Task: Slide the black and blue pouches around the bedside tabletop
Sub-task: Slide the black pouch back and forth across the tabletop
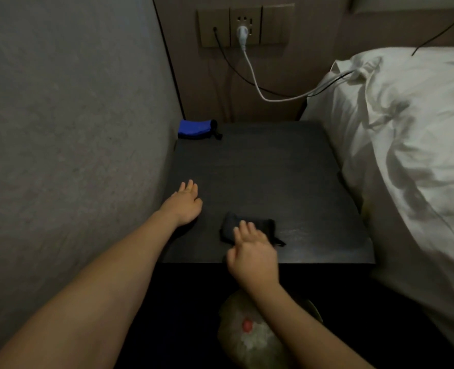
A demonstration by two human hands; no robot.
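The blue pouch [195, 129] lies in the far left corner of the dark bedside tabletop [260, 169], against the wall. The black pouch [258, 225] lies near the front edge, a drawstring trailing to its right. My right hand [252, 255] rests flat with its fingertips on top of the black pouch, fingers straight and not curled around it. My left hand [184, 205] hovers flat and open over the left side of the tabletop, well short of the blue pouch, holding nothing.
A grey wall [74, 129] borders the table on the left. A bed with a white duvet [407, 155] borders it on the right. A white cable [252, 73] and a black cable run from the wall socket [243, 25] to the bed. A bag [247, 334] sits below the front edge.
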